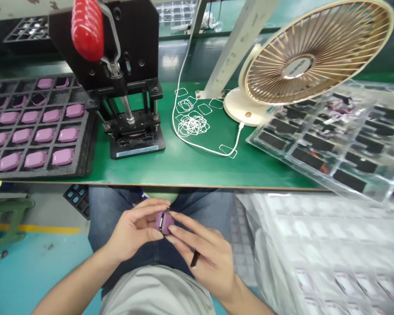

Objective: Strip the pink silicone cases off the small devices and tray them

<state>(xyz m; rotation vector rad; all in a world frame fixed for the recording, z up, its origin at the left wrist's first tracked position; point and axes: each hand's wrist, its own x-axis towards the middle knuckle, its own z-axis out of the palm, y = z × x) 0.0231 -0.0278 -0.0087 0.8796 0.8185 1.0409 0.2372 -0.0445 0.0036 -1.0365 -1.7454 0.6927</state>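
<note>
Held over the lap, below the bench [184,168]: left hand [134,230] pinches purple case [163,222] at the fingertips, right hand [206,258] grips its other side, black tool [195,259] tucked in the fingers; even pressure steadies it.

A loose pale grey T-shirt [156,295] over blue denim jeans [110,223] (both forearms [79,282] bare).

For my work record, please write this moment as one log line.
left hand: holds purple case | right hand: touches case, grips black tool
</note>
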